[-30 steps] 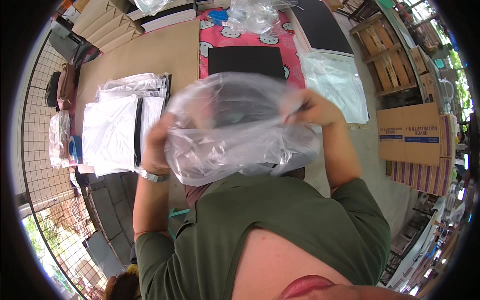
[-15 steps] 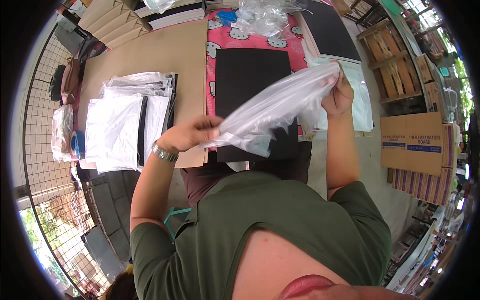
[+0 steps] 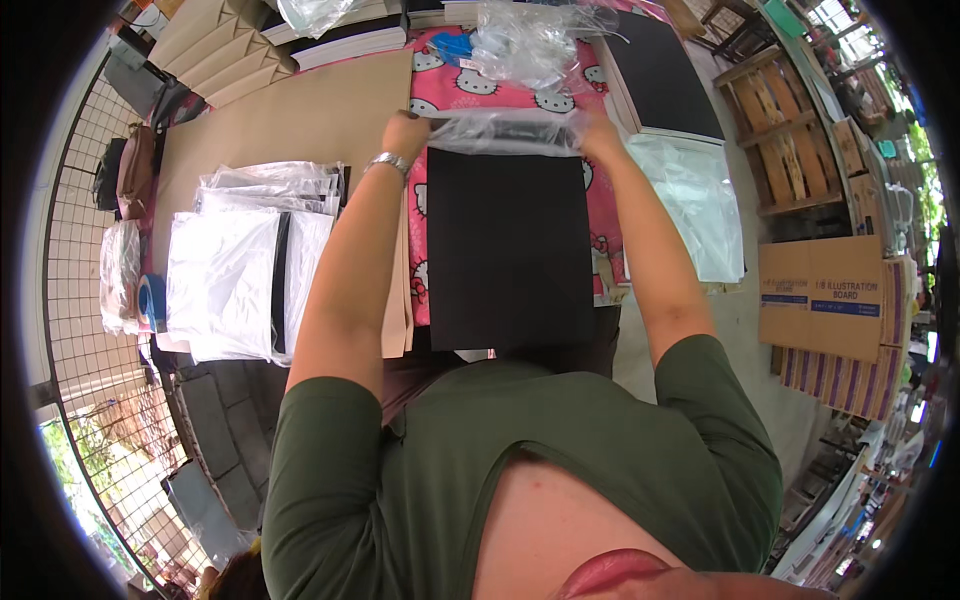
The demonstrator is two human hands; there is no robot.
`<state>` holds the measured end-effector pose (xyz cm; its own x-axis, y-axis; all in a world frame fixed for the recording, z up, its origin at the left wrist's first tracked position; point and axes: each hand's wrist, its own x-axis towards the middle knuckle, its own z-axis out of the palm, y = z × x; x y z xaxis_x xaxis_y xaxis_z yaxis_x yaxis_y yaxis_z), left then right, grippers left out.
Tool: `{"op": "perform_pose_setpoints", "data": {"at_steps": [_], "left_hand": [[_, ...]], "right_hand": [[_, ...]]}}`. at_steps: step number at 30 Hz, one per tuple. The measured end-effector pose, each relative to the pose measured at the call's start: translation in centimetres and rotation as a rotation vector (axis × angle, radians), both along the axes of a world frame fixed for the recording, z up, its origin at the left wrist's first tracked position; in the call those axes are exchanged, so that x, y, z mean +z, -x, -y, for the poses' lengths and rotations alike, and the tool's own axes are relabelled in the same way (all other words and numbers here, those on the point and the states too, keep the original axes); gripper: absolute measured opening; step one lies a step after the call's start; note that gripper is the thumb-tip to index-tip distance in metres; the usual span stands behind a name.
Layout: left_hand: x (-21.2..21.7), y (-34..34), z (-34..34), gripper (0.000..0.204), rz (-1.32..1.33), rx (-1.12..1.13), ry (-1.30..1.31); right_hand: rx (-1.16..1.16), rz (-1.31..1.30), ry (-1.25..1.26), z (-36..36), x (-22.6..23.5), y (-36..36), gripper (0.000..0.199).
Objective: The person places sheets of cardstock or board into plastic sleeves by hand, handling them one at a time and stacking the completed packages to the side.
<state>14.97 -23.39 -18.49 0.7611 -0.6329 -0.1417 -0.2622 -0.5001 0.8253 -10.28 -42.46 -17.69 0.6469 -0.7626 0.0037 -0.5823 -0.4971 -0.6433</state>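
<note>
A clear plastic bag (image 3: 505, 132) stretches across the far end of a black board (image 3: 510, 250) in front of me. My left hand (image 3: 405, 135) is closed on the bag's left side, with a metal watch on the wrist. At its right side my right hand (image 3: 600, 138) grips the same bag. The far end of the board shows through the clear film; its nearer part is bare. Both sets of fingertips are partly hidden by the hands themselves.
Bagged boards (image 3: 225, 280) lie stacked at the left on a brown sheet (image 3: 290, 120). Empty-looking clear bags (image 3: 685, 200) lie at the right, below a stack of black boards (image 3: 660, 75). Crumpled plastic (image 3: 525, 45) sits at the back on a pink patterned cloth (image 3: 470, 95).
Both hands have moved away from my body. The bag, bunched and slanting over the board before, now spans the board's far end between them.
</note>
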Motion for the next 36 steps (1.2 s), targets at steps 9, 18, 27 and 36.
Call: {"op": "perform_pose_setpoints", "data": {"at_steps": [9,18,27,36], "left_hand": [[2.6,-0.1,-1.0,0.027,0.157,-0.282,-0.154],[26.4,2.9,-9.1,0.016,-0.115,-0.173,0.407],[25.7,4.6,-18.5,0.019,-0.877,-0.324,0.425],[18.4,6.3,-20.4,0.022,-0.844,-0.261,0.315]], "right_hand": [[0.048,-0.386,0.57,-0.5,0.4,0.4,0.027],[-0.028,0.834,-0.738,-8.3,25.7,4.8,0.023],[0.139,1.12,-1.073,-11.6,22.4,13.1,0.038],[-0.077,1.037,-1.004,-15.9,12.1,15.2,0.033]]}}
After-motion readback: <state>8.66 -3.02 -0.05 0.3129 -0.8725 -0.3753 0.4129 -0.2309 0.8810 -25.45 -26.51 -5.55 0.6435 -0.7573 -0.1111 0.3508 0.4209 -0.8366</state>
